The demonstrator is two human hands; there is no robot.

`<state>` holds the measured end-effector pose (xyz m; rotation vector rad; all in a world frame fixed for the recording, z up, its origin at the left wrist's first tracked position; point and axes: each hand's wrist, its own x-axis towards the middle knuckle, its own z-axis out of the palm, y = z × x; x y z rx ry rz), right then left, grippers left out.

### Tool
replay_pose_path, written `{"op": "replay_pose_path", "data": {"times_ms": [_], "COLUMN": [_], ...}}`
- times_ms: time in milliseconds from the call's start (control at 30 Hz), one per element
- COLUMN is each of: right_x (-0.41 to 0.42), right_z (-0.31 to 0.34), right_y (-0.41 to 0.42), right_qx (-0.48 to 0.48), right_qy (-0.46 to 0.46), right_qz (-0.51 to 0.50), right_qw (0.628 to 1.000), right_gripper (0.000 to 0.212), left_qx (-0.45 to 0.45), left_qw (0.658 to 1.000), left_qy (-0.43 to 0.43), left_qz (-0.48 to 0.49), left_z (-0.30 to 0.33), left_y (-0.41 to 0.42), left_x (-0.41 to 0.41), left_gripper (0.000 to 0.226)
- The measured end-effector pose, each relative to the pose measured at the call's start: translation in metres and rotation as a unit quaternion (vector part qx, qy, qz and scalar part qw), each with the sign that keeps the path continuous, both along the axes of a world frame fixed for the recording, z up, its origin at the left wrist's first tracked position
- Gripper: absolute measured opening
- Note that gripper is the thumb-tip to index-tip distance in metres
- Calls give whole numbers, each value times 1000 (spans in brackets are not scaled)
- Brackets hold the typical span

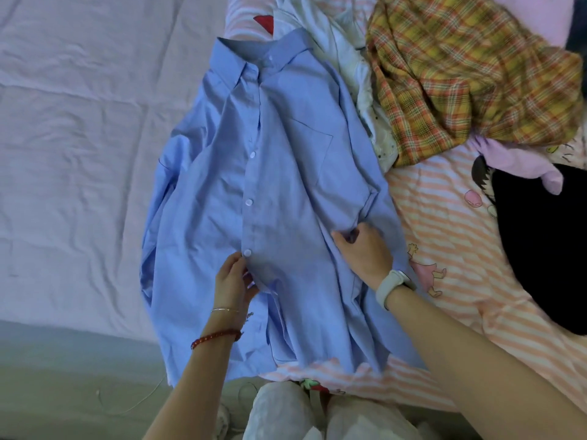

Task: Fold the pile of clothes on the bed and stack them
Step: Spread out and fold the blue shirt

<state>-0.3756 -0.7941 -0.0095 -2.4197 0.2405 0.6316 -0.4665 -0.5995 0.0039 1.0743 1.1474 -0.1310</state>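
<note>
Blue shirt lies face up, collar away from both hands, its long axis running straight ahead. Left hand pinches the button placket; right hand grips fabric near the side seam.

Open room is being offered on the left, where the pale lilac bedsheet is lying bare from the bed's near edge to the far side. The middle is being taken up by the blue button-up shirt, spread flat with its collar far and its hem near. Passage on the right is being blocked by a heap: a yellow plaid garment is piled over white clothing just beside the shirt's collar, and a black garment is lying further right. Between shirt and black garment, a strip of striped pink blanket is being left uncovered.
</note>
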Motion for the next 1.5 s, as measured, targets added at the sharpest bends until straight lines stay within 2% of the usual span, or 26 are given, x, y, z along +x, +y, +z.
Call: {"op": "replay_pose_path", "data": {"times_ms": [67, 133, 233, 333, 467, 567, 633, 667, 733, 767, 833, 933, 1000, 1100, 1200, 1267, 1300, 1367, 1433, 1500], "right_x": [5, 16, 44, 71, 58, 7, -25, -36, -49, -52, -52, -50, -48, -48, -46, -46, -47, -51, -53, -53], "right_z": [-3, 0, 12, 21, 28, 26, 19, 15, 7, 4, 0, 2, 6, 13, 20, 23, 24, 27, 26, 25], "right_y": [2, -7, -35, -59, -55, -43, -39, -40, -47, -52, -60, -67, -70, -80, -89, -92, -93, -96, -102, -107], "right_qx": [-14, -23, -47, -32, 8, -8, -34, -48, -66, -65, -54, -57, -73, -71, -36, -32, -32, -46, -109, -176], "right_qy": [-6, -23, -74, -112, -114, -88, -48, -26, 9, 21, 33, 19, 5, -32, -72, -73, -73, -82, -57, -1], "right_qz": [7, -25, -121, -176, -148, -121, -117, -118, -102, -90, -73, -74, -101, -107, -103, -79, -63, -28, 13, 52], "right_qw": [1000, 999, 989, 977, 982, 989, 991, 992, 992, 994, 995, 995, 992, 991, 991, 994, 995, 995, 992, 983], "right_gripper": [27, 24, 16, 23, 27, 34, 46, 48, 37, 29, 30, 32, 23, 23, 24, 32, 36, 37, 37, 42], "left_qx": [-51, -29, 101, 217, 308, 302, 273, 250, 238, 246, 250, 228, 237, 256, 193, 150, 155, 206, 269, 303], "left_qw": [998, 999, 990, 955, 894, 893, 908, 923, 942, 944, 950, 957, 947, 930, 944, 956, 958, 941, 897, 842], "left_qy": [-16, -11, 2, 36, 153, 191, 179, 161, 105, 75, 28, 16, 59, 115, 90, 40, 21, 19, 47, 91], "left_qz": [34, 20, -97, -201, -287, -275, -262, -245, -214, -204, -186, -178, -208, -236, -253, -248, -241, -267, -348, -438], "left_z": [0, -4, -10, -13, -18, -20, -24, -23, -19, -17, -12, -10, -12, -14, -12, -9, -8, -9, -12, -14], "left_y": [5, 10, 7, -4, -18, -21, -20, -20, -22, -24, -28, -32, -33, -34, -39, -44, -46, -48, -48, -46], "left_x": [-6, -9, -10, -4, -9, -22, -31, -34, -39, -41, -41, -41, -45, -53, -58, -60, -62, -66, -70, -75], "left_gripper": [17, 17, 12, 5, 38, 19, 28, 29, 31, 35, 38, 38, 36, 30, 11, 4, 8, 7, 13, 29]}}
